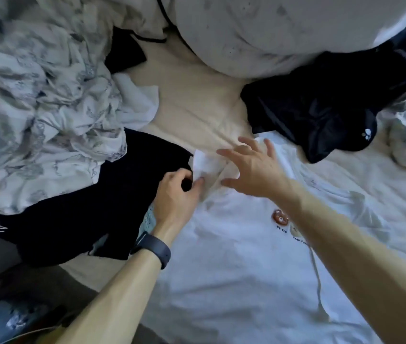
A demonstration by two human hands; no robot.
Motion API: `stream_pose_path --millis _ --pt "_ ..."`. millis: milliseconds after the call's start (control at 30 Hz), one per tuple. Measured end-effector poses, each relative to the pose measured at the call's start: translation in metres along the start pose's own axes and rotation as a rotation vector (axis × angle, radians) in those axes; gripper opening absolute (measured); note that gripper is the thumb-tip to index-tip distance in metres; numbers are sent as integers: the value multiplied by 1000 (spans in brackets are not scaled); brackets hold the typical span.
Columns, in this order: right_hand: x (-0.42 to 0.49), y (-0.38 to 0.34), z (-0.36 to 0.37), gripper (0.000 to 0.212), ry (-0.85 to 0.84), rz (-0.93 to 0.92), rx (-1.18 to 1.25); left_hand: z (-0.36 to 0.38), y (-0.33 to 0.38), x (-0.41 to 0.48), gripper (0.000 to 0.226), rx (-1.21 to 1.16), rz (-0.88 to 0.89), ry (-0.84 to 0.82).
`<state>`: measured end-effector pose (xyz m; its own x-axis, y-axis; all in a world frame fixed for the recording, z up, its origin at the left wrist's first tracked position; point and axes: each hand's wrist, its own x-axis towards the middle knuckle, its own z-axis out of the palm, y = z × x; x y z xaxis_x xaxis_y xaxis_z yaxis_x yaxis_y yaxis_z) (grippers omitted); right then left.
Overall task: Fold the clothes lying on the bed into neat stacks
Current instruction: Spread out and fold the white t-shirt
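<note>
Risk first: what looks like the sleeve (204,165) of the white T-shirt (221,269) is held only by a fingertip pinch of the left hand (176,194), thumb and forefinger on its edge. The hold is thin, so a quick pull could let the fabric slide out and the fold flop back crooked. Black garment (85,199) touches the shirt's left edge, right under that hand, and is likely to get dragged along or caught inside the fold. Right hand (249,167) is spread wide with fingers straight, holding nothing, over the shoulder area. Cannot tell whether it presses the cloth or hovers just above. If it isn't pinning, the shirt body may shift with the sleeve and wrinkle. Creases show near the bear print (280,218).

Position: shirt lies print-up, mostly flat on the bed (197,103), its body stretching toward the camera below both hands. Sleeve sits between the two hands, at the left grip's fingertips and just beside the right thumb. Dark jacket (321,103) and patterned cloth (48,95) lie unfolded, well apart from each other.
</note>
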<state>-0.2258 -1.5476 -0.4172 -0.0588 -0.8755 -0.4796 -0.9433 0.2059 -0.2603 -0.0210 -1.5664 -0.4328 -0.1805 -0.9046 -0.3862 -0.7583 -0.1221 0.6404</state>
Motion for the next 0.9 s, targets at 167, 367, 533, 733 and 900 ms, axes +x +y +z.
stream_pose_path --millis 167,367,533,733,900 --pt "54 -3 -44 16 245 312 557 -35 44 73 15 -822 -261 -6" --pt "85 0 -24 47 62 435 521 -31 28 115 52 -578 -304 -107" --pt "95 4 -25 63 -90 442 426 -10 7 84 82 -98 -316 -97" --pt "103 -1 -27 18 320 385 379 -10 -3 81 31 -415 -177 -68" --pt "91 9 -22 25 377 452 266 -30 -6 103 37 -536 -167 27"
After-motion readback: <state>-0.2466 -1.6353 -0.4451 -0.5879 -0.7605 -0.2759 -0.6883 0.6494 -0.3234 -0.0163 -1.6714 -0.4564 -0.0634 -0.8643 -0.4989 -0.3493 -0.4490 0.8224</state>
